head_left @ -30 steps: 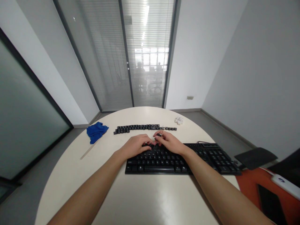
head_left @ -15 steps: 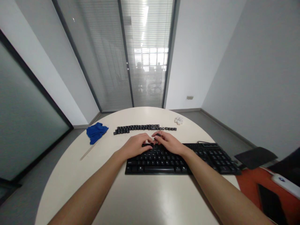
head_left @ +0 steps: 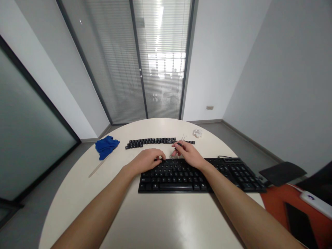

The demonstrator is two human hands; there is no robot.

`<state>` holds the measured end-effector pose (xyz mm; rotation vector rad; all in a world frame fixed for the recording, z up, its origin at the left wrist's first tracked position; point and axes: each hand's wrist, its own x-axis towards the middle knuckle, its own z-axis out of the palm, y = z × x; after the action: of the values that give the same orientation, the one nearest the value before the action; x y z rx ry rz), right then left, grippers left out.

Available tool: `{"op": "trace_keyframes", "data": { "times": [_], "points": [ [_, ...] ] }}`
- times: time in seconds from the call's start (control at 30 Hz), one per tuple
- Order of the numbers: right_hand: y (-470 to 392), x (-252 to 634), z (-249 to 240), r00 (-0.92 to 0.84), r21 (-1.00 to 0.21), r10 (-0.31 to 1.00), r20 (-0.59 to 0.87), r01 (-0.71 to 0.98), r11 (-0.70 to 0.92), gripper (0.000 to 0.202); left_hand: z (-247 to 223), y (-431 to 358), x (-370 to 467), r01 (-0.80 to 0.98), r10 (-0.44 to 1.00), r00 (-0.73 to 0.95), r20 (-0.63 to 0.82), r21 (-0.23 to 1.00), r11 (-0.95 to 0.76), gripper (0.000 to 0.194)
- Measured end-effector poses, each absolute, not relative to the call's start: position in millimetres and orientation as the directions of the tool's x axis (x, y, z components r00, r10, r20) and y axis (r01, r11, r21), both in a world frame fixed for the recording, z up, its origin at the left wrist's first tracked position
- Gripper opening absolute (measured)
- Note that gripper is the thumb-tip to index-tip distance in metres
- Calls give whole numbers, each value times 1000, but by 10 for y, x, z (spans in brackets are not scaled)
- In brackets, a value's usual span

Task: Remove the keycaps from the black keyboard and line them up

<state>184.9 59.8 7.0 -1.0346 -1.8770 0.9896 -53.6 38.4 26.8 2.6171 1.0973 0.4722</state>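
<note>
A black keyboard (head_left: 176, 180) lies in front of me on the white table. Over its upper left edge is my left hand (head_left: 151, 158), fingers curled and thumb drawn in. Its fingertips come close together at the upper keys, and anything small between them is hidden. My right hand (head_left: 190, 152) is raised over the keyboard's far edge, closed around a keycap puller (head_left: 178, 144) with a dark handle and thin wire ends pointing away. Beyond both hands, loose black keycaps (head_left: 153, 141) stand in rows.
To the left lies a blue cloth (head_left: 107, 147) with a thin wooden stick (head_left: 98, 166) beside it. A crumpled white wad (head_left: 197, 133) sits at the far right of the table. At the lower right, a dark phone (head_left: 299, 221) and a white power strip (head_left: 316, 204) rest on a red surface.
My hands have moved apart. The left has drawn slightly left, its thumb tucked in; the right has shifted right and up, and the puller's wires now show above it.
</note>
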Motion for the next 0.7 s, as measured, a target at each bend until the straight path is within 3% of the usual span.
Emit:
{"op": "trace_keyframes", "data": {
  "times": [0.23,0.53,0.7],
  "points": [
    [594,1852,86,-380,-877,892,245,305,371,38,315,405,-602,592,721,680,130,484,-645,16],
    [576,1842,94,-378,-864,892,247,331,379,36,316,420,-627,678,776,626,77,438,-590,22],
    [586,1844,91,-375,-858,893,248,342,382,33,278,428,-609,647,778,617,120,485,-588,18]
  ]
}}
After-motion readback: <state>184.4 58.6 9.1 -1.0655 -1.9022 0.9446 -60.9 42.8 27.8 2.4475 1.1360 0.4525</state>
